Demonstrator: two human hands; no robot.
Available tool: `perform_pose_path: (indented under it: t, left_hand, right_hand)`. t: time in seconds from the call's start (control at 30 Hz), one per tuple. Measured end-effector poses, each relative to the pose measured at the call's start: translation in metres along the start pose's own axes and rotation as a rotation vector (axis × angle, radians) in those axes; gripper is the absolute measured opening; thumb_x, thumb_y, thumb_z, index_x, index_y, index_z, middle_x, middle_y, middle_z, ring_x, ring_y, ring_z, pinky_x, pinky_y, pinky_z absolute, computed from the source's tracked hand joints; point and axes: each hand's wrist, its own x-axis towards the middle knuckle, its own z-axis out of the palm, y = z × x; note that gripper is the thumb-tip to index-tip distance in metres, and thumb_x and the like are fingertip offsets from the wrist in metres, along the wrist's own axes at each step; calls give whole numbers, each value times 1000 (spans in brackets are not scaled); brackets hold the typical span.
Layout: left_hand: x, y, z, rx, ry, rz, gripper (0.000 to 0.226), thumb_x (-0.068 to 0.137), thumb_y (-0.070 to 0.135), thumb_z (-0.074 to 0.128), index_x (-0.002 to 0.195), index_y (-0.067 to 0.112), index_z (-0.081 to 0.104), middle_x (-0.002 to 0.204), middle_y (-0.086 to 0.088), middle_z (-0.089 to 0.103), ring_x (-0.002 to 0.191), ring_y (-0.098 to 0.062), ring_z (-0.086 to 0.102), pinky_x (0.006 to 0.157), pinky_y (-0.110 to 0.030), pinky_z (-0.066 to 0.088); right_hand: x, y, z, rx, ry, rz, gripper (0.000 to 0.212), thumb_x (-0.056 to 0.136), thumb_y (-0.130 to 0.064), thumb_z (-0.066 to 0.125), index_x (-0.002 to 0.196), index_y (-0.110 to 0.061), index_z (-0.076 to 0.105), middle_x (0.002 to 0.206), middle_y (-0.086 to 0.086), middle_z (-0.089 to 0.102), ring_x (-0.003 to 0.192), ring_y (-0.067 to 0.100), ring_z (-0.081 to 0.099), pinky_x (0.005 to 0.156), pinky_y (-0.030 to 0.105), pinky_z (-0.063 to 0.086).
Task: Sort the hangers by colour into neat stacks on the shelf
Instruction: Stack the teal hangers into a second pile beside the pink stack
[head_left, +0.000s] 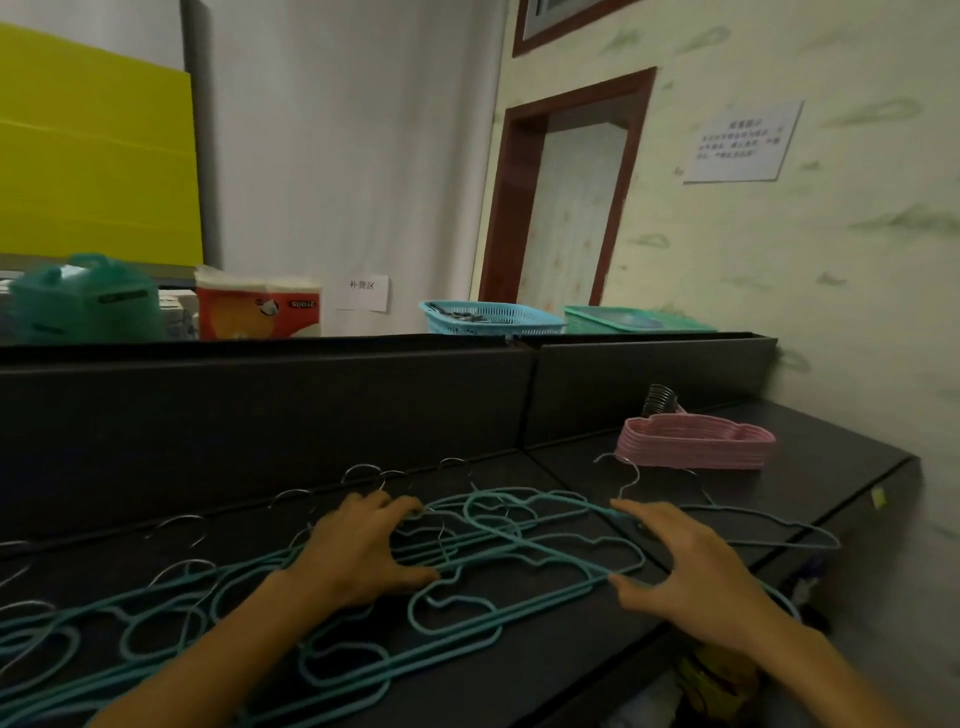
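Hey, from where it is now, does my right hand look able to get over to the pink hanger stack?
Probably yes. The right hand rests on the teal hangers, and the pink hanger stack sits beyond it to the right on the same shelf. Only bare shelf and a few wire hooks lie between.

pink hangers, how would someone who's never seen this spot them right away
Follow the long black shelf to its far right end by the wall. The pink hangers lie there in one tidy stack, metal hooks bunched behind. The teal hangers under both hands are spread loose.
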Motion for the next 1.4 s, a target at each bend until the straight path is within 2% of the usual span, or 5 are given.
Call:
perform_pose_path:
  t: [0.17, 0.53, 0.9, 1.2, 1.4]
  left_hand:
    - [13, 4, -12, -65, 110, 110, 81, 70, 75, 58, 138, 35, 37, 133, 12, 43, 114, -9, 48, 92, -28, 46]
    - [55, 81, 12, -11, 55, 278, 96, 58, 90, 34, 139, 39, 34, 138, 13, 41, 118, -8, 44, 94, -25, 40]
    - [123, 268, 71, -23, 53, 394, 96, 59, 87, 25, 139, 36, 35, 142, 9, 41, 122, -16, 45, 100, -34, 38]
    - [170, 353, 111, -52, -2, 413, 78, 78, 71, 51, 142, 33, 30, 147, 6, 36, 130, -15, 38, 105, -31, 33]
    - [212, 365, 123, -76, -58, 368, 96, 59, 88, 34, 138, 34, 35, 141, 8, 41, 124, -12, 43, 101, -31, 36]
  right_hand:
    - [-7, 0, 8, 21, 79, 72, 77, 63, -60, 71, 133, -47, 40, 119, -40, 37, 111, -3, 45, 90, 20, 39]
    - [-33, 51, -17, -90, 214, 130, 83, 62, -65, 59, 138, -35, 44, 123, -23, 45, 116, 8, 50, 100, 34, 42]
    - [-108, 184, -138, -121, 287, 196, 79, 60, -65, 66, 131, -37, 45, 115, -24, 48, 99, -7, 47, 76, -1, 35]
    - [-138, 279, -167, -125, 265, 223, 74, 60, -61, 64, 128, -43, 42, 115, -36, 43, 103, -11, 44, 81, -5, 29]
    - [-130, 330, -167, -100, 269, 222, 72, 62, -60, 64, 129, -52, 40, 118, -43, 45, 102, -11, 48, 81, -3, 32]
